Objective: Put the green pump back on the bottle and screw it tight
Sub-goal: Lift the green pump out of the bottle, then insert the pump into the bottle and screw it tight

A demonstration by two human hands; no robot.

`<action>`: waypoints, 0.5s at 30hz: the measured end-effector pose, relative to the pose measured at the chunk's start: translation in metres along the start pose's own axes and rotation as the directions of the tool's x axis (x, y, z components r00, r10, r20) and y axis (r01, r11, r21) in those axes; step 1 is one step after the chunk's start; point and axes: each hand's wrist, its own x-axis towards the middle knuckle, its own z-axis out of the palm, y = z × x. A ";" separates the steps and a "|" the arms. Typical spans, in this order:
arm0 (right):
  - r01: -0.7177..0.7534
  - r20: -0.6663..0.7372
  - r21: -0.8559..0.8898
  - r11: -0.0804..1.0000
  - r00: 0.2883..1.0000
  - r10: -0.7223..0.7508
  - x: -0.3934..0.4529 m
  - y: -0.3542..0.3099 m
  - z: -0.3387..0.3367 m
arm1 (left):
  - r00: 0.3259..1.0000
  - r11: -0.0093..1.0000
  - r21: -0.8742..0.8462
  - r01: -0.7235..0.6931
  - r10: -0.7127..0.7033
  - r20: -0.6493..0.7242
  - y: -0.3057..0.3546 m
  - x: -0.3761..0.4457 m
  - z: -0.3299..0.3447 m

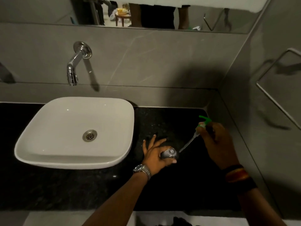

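Observation:
A clear bottle (169, 153) stands on the black counter to the right of the sink, its open neck facing up. My left hand (154, 154) grips its body from the left, some fingers spread. My right hand (216, 141) holds the green pump (204, 121) up and to the right of the bottle. The pump's head points away from me. Its long dip tube (187, 144) slants down to the left, and the tube's tip sits just right of the bottle's neck, outside the opening.
A white basin (48, 144) sits on the dark granite counter (171, 121) at the left, with a chrome wall tap (73, 69) above it. Grey tiled walls close in behind and at the right, where a metal towel bar (275, 101) is mounted. A mirror runs along the top.

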 end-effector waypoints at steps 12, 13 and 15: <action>0.133 0.086 0.018 0.991 0.987 -0.134 -0.024 -0.011 0.031 | 0.998 0.999 -0.010 0.050 -0.050 0.024 0.007 -0.004 -0.001; 0.129 0.101 0.009 0.992 0.986 -0.130 -0.025 -0.008 0.037 | 0.998 0.998 -0.010 0.060 -0.059 0.029 0.008 -0.005 -0.002; 0.123 0.137 0.032 0.992 0.983 -0.126 -0.030 -0.002 0.049 | 0.996 0.997 0.004 0.073 -0.073 0.046 0.009 -0.005 -0.003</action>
